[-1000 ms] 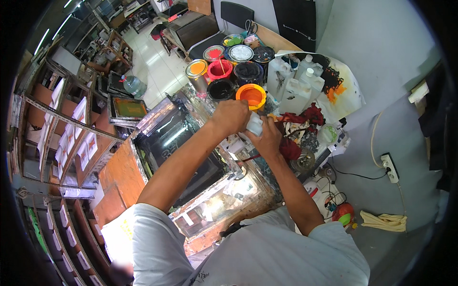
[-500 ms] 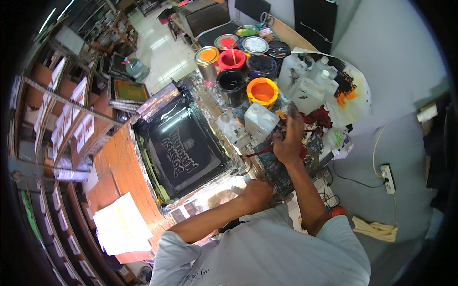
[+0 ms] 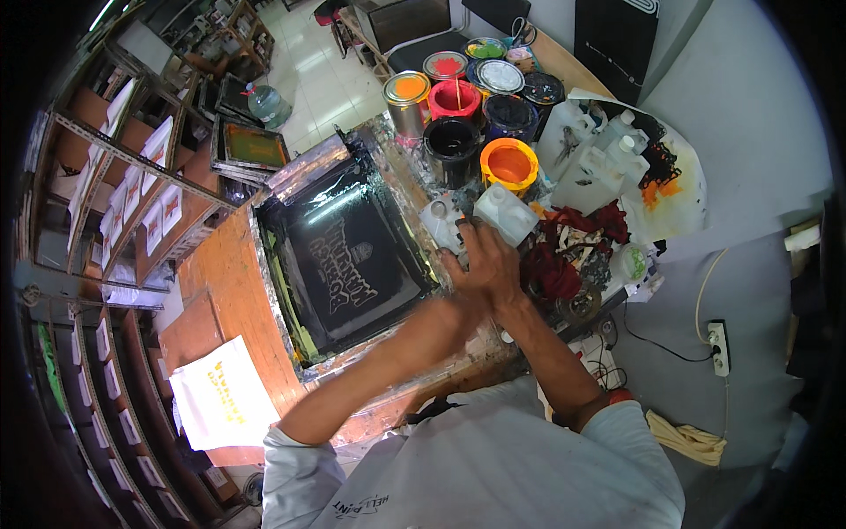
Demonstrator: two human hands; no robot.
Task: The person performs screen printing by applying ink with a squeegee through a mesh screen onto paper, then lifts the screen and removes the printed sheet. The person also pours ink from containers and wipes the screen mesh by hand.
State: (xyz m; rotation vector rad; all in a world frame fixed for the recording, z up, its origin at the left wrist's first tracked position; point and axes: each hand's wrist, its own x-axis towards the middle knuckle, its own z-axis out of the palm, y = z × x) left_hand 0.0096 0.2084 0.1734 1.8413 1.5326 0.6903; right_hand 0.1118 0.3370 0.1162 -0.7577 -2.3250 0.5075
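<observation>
Beside your counter's [image 3: 225,286] near edge, one dark framed screen [image 3: 339,264] slants lengthwise, far left to near right. Your left hand [image 3: 443,328] is a blur above that edge, fingers unreadable; farther right, your right hand [image 3: 490,269] partly hides the left of two whitish bottles [image 3: 509,218], its fingers' grip impossible to tell.

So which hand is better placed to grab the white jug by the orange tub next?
Probably the right hand: it's close beside the white jug. The left hand is blurred and farther from the jug, nearer the person's body.

Left grip [image 3: 447,327] in a blur
</observation>
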